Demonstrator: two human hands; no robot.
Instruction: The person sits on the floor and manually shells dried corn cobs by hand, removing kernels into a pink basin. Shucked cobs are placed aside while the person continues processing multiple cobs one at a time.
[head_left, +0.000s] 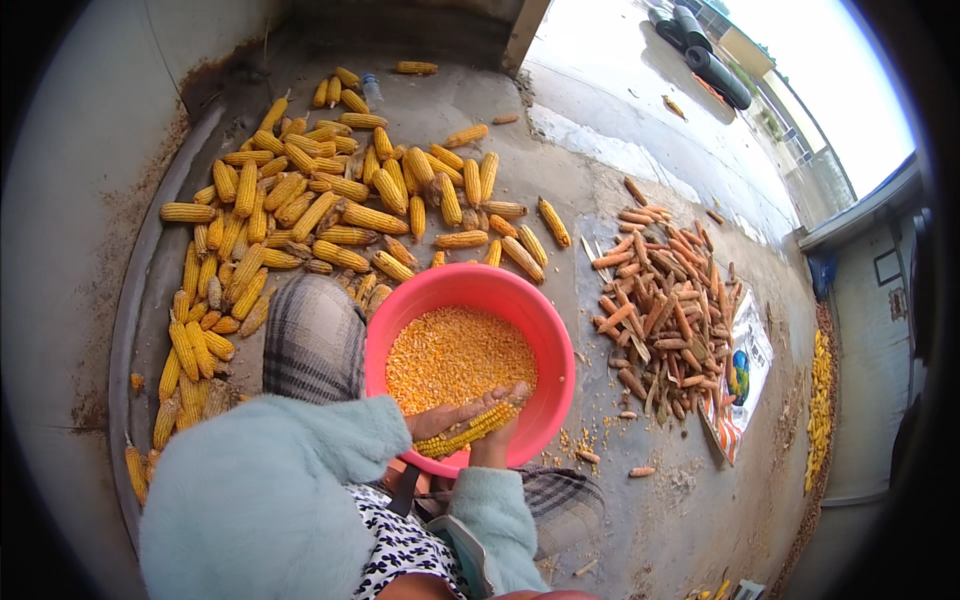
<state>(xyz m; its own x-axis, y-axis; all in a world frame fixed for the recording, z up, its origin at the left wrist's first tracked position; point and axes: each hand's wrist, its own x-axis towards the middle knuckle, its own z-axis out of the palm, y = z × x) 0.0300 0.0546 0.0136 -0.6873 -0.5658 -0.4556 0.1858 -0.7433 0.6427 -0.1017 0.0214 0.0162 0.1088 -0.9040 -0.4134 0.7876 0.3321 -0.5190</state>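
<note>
In both hands, over the near rim of a pink plastic basin (556, 360), I hold a yellow corn cob (474, 433). Part of the cob shows bare rows where kernels are gone. My left hand (442, 418) lies along its far side. From the right, my right hand (498, 444) wraps it, and its fingers are partly hidden. Loose corn kernels (457, 352) cover the bottom of the basin, which stands between my knees.
Many unshelled corn cobs (300, 202) lie on the concrete floor ahead and left, near a plastic bottle (371, 88). Stripped cobs (667, 307) are heaped at right, partly over a printed sack (746, 375). Black rolls (716, 75) lie outside. More corn (820, 409) lines the right wall.
</note>
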